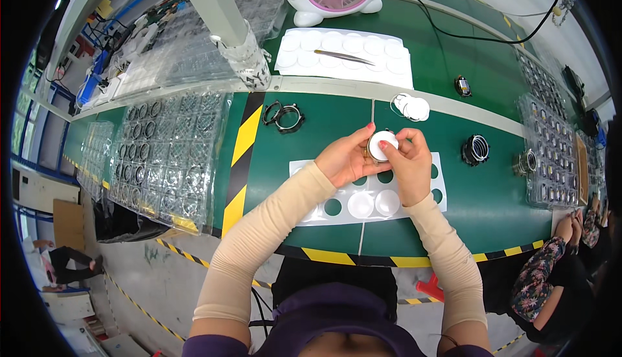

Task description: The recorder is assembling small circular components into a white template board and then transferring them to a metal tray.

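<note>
In my left hand (345, 160) I hold a round watch-like case with a metallic rim, its face covered by a white disc (383, 142). My right hand (413, 166) is closed around the other side, its thumb pressing on the disc and fingers at the rim. Below both hands lies a white sheet (346, 219) with rows of round cut-outs. Some cut-outs show the green table, and others still hold white discs. Beyond my right hand rests a small pile of loose white discs (414, 109). Black rings (288, 118) lie beyond my left hand.
Tweezers (343, 57) lie on another white sheet (392, 77) past the metal rail, before a pink-and-white fan (334, 19). Clear trays of parts stand at left (175, 156) and right (551, 156). Stacked rings (476, 151) sit to the right. Another person's patterned sleeve (539, 273) shows lower right.
</note>
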Available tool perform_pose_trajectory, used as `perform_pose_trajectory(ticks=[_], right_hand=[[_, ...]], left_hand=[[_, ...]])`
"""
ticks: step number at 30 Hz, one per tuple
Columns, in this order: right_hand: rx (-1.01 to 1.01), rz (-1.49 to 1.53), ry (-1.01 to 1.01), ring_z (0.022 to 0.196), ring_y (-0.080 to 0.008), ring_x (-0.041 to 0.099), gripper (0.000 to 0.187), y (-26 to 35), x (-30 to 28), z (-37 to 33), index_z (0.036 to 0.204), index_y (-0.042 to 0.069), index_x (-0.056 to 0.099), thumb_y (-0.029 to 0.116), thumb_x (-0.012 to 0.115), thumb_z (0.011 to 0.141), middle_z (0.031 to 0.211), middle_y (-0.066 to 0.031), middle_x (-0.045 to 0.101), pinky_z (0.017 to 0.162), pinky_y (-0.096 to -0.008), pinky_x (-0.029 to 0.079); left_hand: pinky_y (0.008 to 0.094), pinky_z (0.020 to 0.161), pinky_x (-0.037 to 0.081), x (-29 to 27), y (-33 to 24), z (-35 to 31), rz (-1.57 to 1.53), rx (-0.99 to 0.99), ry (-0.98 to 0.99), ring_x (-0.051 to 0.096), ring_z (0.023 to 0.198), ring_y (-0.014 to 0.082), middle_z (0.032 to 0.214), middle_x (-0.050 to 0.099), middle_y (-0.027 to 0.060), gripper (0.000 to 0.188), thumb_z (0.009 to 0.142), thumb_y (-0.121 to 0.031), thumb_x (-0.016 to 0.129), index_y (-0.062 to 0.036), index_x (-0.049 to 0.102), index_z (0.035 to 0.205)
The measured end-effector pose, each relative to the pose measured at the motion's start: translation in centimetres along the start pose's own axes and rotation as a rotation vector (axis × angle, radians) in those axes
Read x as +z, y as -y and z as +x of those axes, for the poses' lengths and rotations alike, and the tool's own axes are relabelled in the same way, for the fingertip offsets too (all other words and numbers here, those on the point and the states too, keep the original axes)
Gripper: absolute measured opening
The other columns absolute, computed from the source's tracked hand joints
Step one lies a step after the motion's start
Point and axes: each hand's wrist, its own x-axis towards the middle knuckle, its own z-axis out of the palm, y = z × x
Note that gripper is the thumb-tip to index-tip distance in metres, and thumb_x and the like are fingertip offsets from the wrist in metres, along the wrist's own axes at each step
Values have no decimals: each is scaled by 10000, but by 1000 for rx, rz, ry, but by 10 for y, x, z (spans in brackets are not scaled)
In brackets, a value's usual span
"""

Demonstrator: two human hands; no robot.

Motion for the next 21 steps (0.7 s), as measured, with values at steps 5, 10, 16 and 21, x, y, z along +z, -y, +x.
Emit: perform_pose_trajectory(ticks=[5,10,16,21], right_hand=[[-25,-50,17,749,-73,557,228,-4,-3,1,904,44,428,-35,605,785,857,-68,596,620,-198,457],[21,48,11,734,-65,547,210,1,1,0,886,49,432,-41,595,789,853,-57,586,586,-188,457],[3,-50,37,777,-103,573,184,-5,-3,0,872,60,433,-36,572,801,867,-71,601,649,-218,473],[23,10,18,773,-99,571,178,-2,-1,0,856,64,436,-36,572,800,857,-62,597,648,-211,469]], left_hand=[[428,922,442,-1,0,1,-30,2,11,557,998,228,1077,525,125,291,906,-310,483,-57,479,1048],[429,920,443,-4,0,1,-51,-2,8,557,997,229,1071,525,124,290,907,-307,480,-54,478,1050],[395,915,450,0,1,0,-17,19,8,560,1000,225,1078,534,136,342,913,-331,459,-26,489,1063],[398,920,447,-3,1,0,-21,14,1,562,997,226,1077,535,128,326,913,-330,461,-37,493,1052]])
